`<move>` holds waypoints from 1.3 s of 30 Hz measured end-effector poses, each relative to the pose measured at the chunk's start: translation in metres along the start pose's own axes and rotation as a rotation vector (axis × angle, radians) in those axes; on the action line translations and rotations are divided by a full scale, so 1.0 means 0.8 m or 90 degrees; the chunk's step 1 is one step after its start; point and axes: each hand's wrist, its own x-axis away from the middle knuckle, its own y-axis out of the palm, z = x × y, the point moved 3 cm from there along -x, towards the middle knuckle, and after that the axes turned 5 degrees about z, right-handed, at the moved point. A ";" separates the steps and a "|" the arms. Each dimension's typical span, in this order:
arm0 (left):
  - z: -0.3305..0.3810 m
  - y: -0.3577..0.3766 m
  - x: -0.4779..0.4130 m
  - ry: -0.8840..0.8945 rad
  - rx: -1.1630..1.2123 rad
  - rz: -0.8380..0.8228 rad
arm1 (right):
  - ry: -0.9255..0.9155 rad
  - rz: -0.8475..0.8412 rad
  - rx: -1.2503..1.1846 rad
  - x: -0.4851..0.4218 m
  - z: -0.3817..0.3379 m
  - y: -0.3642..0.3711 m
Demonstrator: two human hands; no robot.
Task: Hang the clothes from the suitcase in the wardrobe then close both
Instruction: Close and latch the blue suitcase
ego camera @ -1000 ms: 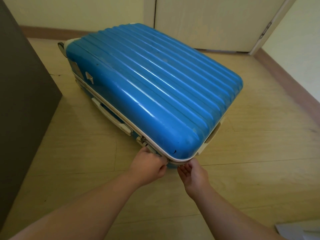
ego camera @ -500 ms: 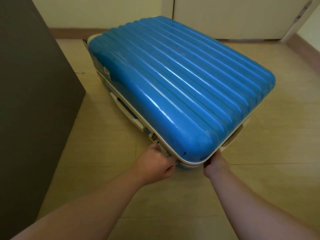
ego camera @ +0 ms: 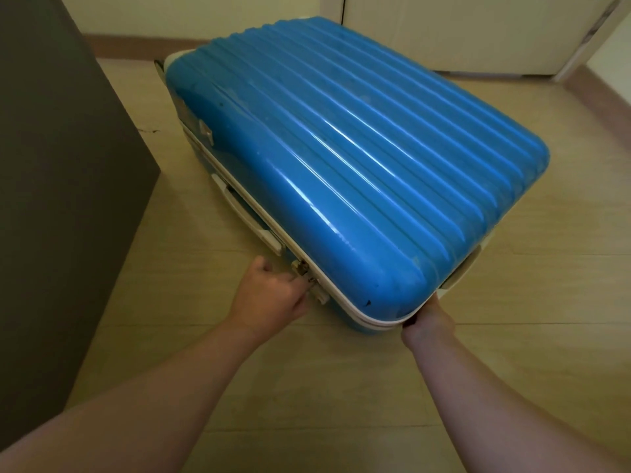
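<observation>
A blue ribbed hard-shell suitcase [ego camera: 358,158] lies flat and closed on the wooden floor, its white frame seam facing me. My left hand [ego camera: 273,295] is at the metal latch [ego camera: 302,269] on the front side, fingers curled and pinching it. My right hand [ego camera: 426,319] grips the near right corner of the case at the white seam, its fingers hidden under the rim. A white carry handle [ego camera: 246,216] sits left of the latch. No clothes are visible.
A tall dark cabinet side [ego camera: 61,186] stands close on the left. Pale doors [ego camera: 461,32] and a brown skirting board run along the back wall. Wooden floor [ego camera: 324,387] lies between me and the case.
My left hand has shifted left along the seam from the corner onto the latch. My right hand moved right, around the near corner. The view has come closer to the case.
</observation>
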 end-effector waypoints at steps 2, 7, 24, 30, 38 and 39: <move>0.003 0.012 0.002 -0.037 0.009 -0.047 | -0.011 0.014 0.031 0.001 -0.003 -0.002; -0.004 0.031 0.006 -0.217 0.165 -0.151 | -0.040 0.061 0.088 0.008 0.001 -0.008; 0.018 0.046 0.002 -0.173 0.096 -0.112 | -0.116 0.114 0.210 0.056 0.046 -0.012; 0.012 0.025 -0.001 -0.092 0.111 -0.067 | -0.087 0.141 0.185 0.074 0.067 -0.008; 0.007 0.028 -0.001 -0.171 0.016 -0.222 | -0.070 0.155 0.135 0.087 0.076 -0.001; 0.007 0.029 -0.003 -0.188 0.024 -0.223 | -0.071 0.153 0.136 0.087 0.076 -0.001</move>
